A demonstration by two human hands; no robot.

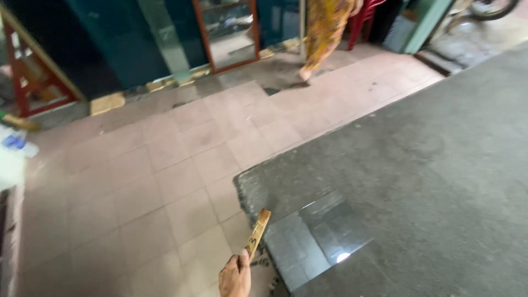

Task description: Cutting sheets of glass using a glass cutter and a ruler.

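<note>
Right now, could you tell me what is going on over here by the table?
A person's hand, low in the head view, grips a short wooden ruler that angles up toward the corner of a grey felt-covered table. Which hand it is cannot be told. A sheet of clear glass lies flat on the near corner of the table. Beyond it, on the tiled floor, another person in an orange patterned garment walks away near a framed mirror.
</note>
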